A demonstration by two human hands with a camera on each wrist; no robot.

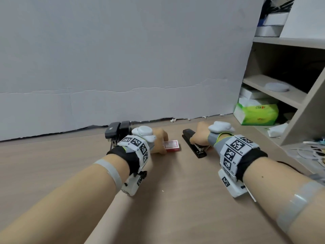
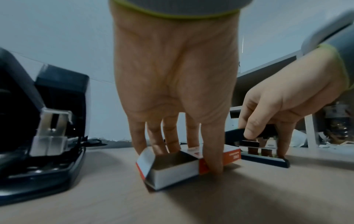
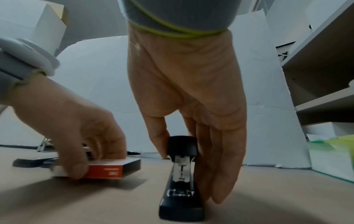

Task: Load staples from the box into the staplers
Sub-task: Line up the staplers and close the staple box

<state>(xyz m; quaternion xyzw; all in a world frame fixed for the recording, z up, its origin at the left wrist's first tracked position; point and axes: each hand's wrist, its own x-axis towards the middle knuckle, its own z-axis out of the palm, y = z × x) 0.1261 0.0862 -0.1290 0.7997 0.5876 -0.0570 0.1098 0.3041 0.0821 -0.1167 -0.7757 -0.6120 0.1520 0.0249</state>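
Observation:
A small red-and-white staple box (image 1: 172,146) lies on the wooden table (image 1: 175,199). My left hand (image 1: 162,144) pinches it, thumb on one long side and fingers on the other. In the left wrist view the staple box (image 2: 172,169) shows an open end flap and my left hand (image 2: 184,157) straddles it. A slim black stapler (image 1: 192,145) lies to its right. My right hand (image 1: 199,138) grips it across the body; in the right wrist view the black stapler (image 3: 182,178) sits between thumb and fingers of my right hand (image 3: 191,174). Two larger dark staplers (image 1: 117,133) stand opened at the far left.
A white foam board (image 1: 123,67) walls off the back of the table. To the right rises a shelf unit (image 1: 274,92) with a green tissue pack (image 1: 256,114) at its foot. Loose papers and clutter (image 1: 306,152) lie at the right edge.

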